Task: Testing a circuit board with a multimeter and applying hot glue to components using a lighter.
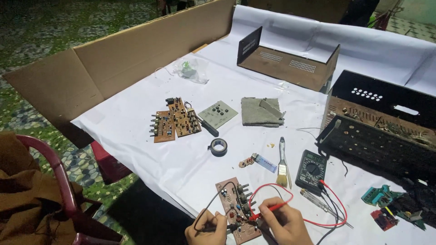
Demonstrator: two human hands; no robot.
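Note:
My left hand [206, 228] grips a black test probe, its tip touching a brown circuit board [225, 187] at the table's near edge. My right hand [282, 224] holds a red test probe [269, 210] whose tip rests on the same board. Red and black leads run from the probes to a dark multimeter [310, 171] to the right of the board.
On the white sheet lie a paintbrush [282, 163], lighter [264, 162], tape roll [218, 146], more boards [175, 119], a screwdriver [205, 124], grey cloth [260, 111]. An open metal chassis [379, 136] and wooden cover [290, 63] stand right and back. Cardboard wall at left; red chair [59, 181] at lower left.

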